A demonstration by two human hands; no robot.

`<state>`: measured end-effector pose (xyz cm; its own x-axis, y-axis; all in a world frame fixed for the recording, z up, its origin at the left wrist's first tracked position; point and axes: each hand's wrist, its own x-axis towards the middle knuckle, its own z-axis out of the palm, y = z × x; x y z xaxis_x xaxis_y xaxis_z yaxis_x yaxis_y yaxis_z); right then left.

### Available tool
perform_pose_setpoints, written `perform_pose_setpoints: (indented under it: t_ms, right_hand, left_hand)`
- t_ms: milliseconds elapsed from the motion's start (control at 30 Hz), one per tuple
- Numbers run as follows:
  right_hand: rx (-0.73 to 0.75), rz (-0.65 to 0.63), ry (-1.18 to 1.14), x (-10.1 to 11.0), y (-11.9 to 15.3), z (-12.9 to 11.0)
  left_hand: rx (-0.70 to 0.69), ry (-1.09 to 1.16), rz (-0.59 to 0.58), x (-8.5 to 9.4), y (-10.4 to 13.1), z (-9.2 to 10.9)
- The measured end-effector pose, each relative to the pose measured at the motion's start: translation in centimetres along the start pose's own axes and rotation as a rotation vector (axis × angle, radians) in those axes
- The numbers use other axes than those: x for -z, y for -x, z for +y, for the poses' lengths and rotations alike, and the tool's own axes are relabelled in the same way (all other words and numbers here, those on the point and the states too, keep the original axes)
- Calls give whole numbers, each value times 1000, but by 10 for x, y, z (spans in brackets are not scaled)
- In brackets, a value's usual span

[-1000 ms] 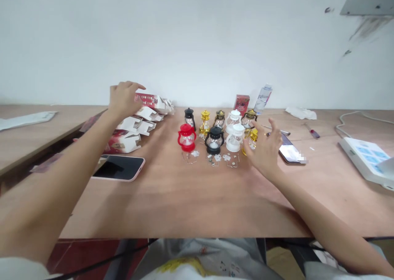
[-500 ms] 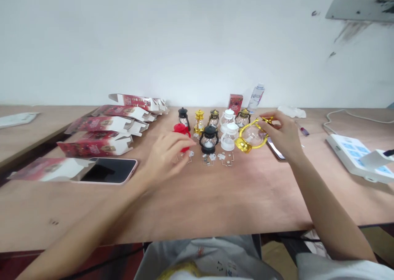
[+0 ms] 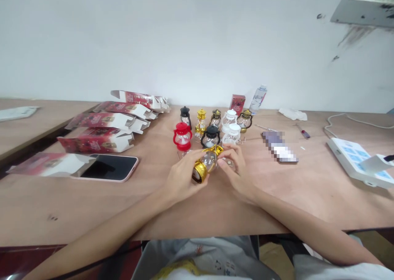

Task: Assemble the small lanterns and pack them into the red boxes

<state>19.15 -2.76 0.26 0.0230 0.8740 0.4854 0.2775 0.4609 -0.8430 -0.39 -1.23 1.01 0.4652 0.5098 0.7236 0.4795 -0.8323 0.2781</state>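
No wording, brand or number can be read. The print on the upright red box (image 3: 237, 103), the red-and-white cartons (image 3: 100, 140) and the bottle (image 3: 258, 99) is too small or blurred, as are the power strip's (image 3: 362, 155) blue labels.

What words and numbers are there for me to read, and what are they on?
I can't read any words or numbers for sure.
Small red box: too small and blurred.
Boxes on the left: blurred print.
Bottle: blurred marks.
White power strip: blurred blue labels.
Phone on the right: screen blocked out by squares.
Shirt: little marks, too blurred.
Gold lantern: no writing that I can see.
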Motion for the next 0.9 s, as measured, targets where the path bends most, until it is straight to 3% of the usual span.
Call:
perform_pose_setpoints:
  t_ms: [233, 367, 433, 500, 667, 767, 900]
  right_hand:
    - [143, -26, 182, 0, 5, -8]
    - [124, 118, 89, 3, 0, -1]
    - [45, 225, -33, 7, -7, 4]
    - [-88, 252, -184, 11, -16, 10]
    - [-406, 17, -551, 14, -30, 18]
    - [-507, 7, -628, 10, -30, 18]
    - [-535, 22, -678, 7, -27, 13]
  left_hand:
    - [-21, -138, 49, 3, -2, 0]
    - [2, -151, 85, 6, -5, -1]
    - [9, -96, 103, 6, -5, -3]
    - [-56, 6, 126, 6, -4, -5]
    - [-195, 118, 125, 4, 0, -8]
    - [-206, 113, 83, 3, 1, -8]
    - [-237, 98, 50, 3, 0, -5]
